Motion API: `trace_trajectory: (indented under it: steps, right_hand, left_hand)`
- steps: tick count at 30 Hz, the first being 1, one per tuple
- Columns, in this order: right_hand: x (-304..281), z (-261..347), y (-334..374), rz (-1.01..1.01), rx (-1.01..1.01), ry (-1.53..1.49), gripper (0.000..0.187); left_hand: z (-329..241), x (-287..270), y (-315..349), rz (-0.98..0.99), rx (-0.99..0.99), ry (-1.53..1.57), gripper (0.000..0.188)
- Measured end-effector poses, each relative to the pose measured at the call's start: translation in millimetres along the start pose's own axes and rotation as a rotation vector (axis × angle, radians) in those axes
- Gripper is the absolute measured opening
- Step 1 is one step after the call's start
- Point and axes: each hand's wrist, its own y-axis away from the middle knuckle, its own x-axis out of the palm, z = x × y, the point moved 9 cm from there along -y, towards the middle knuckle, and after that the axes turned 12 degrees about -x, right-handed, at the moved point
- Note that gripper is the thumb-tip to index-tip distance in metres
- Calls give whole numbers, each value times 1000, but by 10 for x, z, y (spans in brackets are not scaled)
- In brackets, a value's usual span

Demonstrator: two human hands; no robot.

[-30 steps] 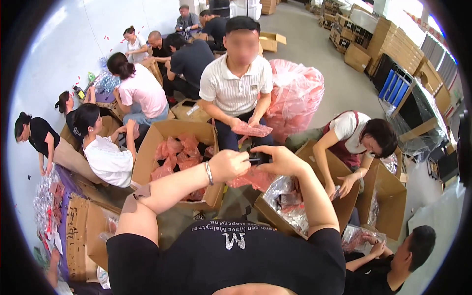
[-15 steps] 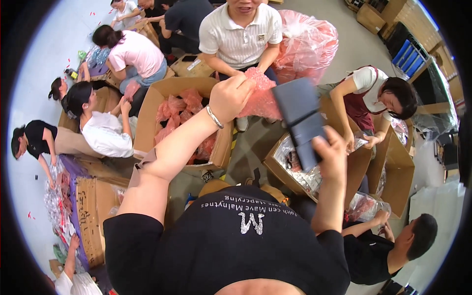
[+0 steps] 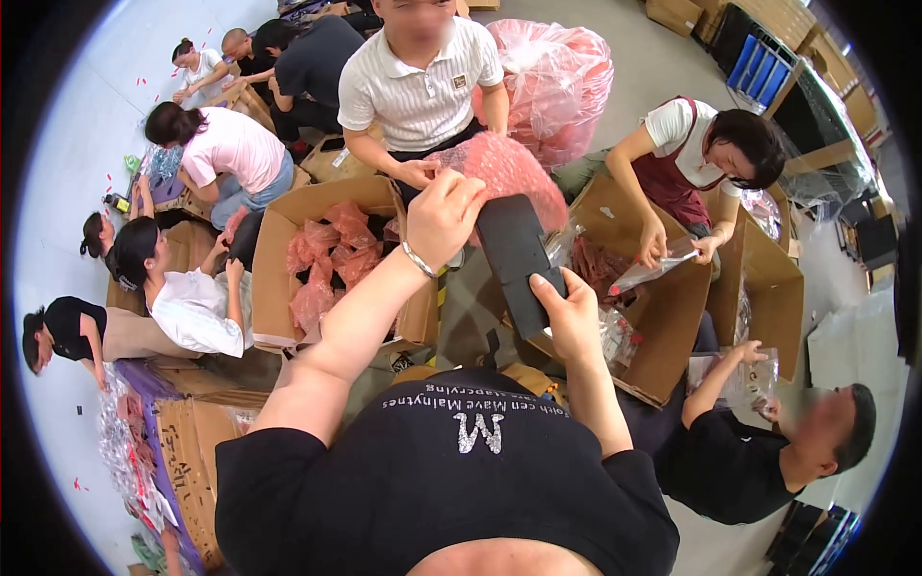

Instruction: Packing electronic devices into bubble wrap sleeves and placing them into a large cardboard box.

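Observation:
My left hand (image 3: 442, 219) pinches the edge of a pink bubble-wrap bag (image 3: 514, 182), fingers closed and a bangle on the wrist. In my right hand (image 3: 576, 315) is a flat, dark, oblong object (image 3: 517, 261) with a seam across it, gripped at its lower end by thumb and fingers. It stands tilted, its upper end overlapping the bag's lower edge. Whether that end is inside the bag, I cannot tell. Opposite me, a person in a white shirt (image 3: 423, 91) has a hand (image 3: 418, 173) beside the bag's left edge.
A carton (image 3: 274, 322) of pink bubble-wrap bundles stands front left. Another carton (image 3: 663, 360) with clear and reddish plastic packaging is at right, where a person in an apron (image 3: 687, 168) handles a clear bag. Behind sits a big pink sack (image 3: 552, 82). Several people work around.
The dark object in my right hand has moved left to the bubble-wrap bag. The bag now spreads wider above my left hand. The whole view has shifted a little.

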Motion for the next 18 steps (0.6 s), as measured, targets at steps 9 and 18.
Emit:
trace_trajectory:
  steps: [9,18]
  right_hand:
    - [24,-214,-222,-210,-52,-283,13]
    - [-126,-92,-399,-402,-231,-409,15]
  left_hand:
    - [-337,239,330,233,170,189,23]
    - [-326,350,258,203,42,216,25]
